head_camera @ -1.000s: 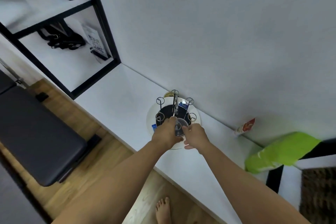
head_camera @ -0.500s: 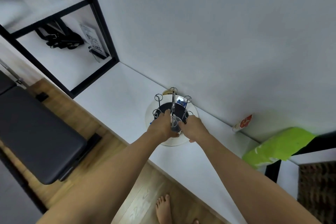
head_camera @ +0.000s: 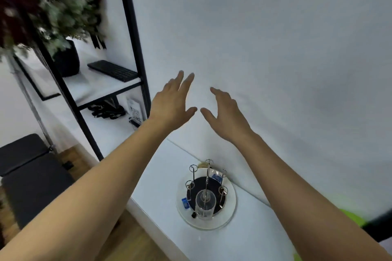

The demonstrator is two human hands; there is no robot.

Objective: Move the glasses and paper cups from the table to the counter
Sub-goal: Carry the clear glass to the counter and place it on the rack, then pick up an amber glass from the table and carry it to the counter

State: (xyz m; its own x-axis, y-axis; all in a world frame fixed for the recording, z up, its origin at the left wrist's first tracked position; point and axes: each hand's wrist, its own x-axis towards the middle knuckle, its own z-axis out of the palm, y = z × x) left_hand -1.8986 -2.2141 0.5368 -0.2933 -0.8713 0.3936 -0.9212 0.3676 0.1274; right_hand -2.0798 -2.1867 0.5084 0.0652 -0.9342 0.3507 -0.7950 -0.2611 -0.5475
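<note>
A clear glass (head_camera: 205,205) sits upside down on a peg of a wire glass rack (head_camera: 206,184), which stands on a round white tray (head_camera: 230,207) on the white counter (head_camera: 161,186) against the wall. My left hand (head_camera: 172,105) and my right hand (head_camera: 226,115) are both raised well above the rack in front of the wall, fingers spread, holding nothing. No paper cups are visible.
A black-framed shelf unit (head_camera: 131,34) stands at the left with a keyboard (head_camera: 112,71), a dark pot with a plant (head_camera: 42,6) and black straps. A dark bench (head_camera: 31,176) sits on the wooden floor at lower left. Something green (head_camera: 352,217) lies at the right.
Both hands have let go of the glass on the rack and lifted up, fingers spreading. The view has tilted upward, so the plant and the upper shelf now show.
</note>
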